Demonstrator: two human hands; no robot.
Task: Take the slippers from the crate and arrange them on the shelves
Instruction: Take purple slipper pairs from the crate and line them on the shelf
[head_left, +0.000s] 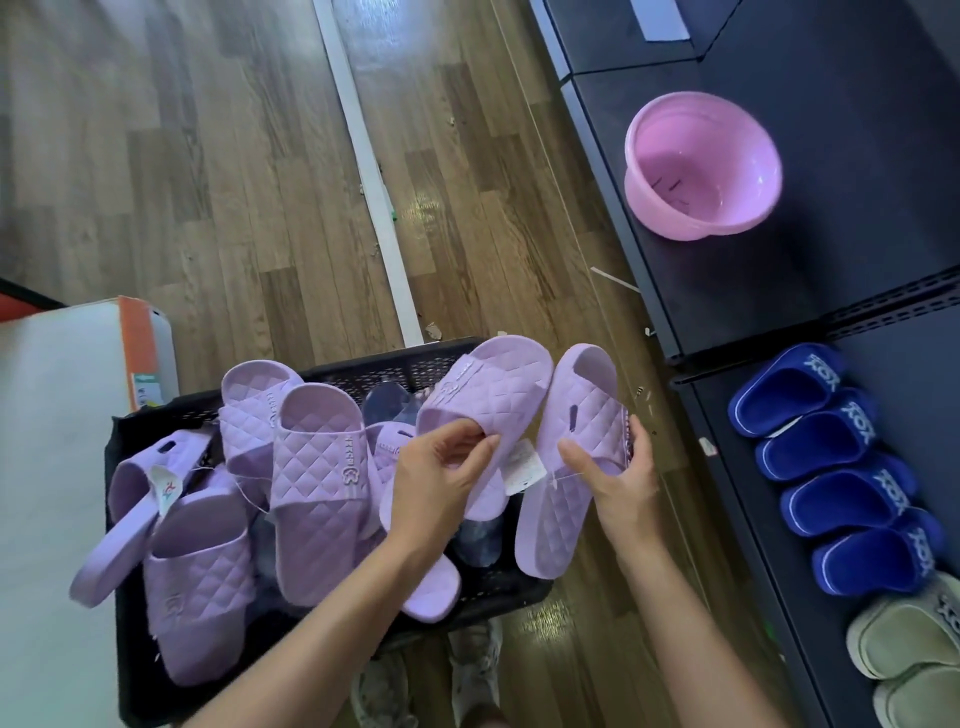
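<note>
My left hand (441, 460) pinches the strap edge of one lilac slipper (488, 384), fingers curled on it. My right hand (621, 470) wraps the side of its twin slipper (566, 499), thumb on top. Both are over the right end of the black crate (395, 366), paper tag (524, 462) btw them. They look light & bendy, prob soft foam, not slippy, so the strap's the best bit to hold.
</note>
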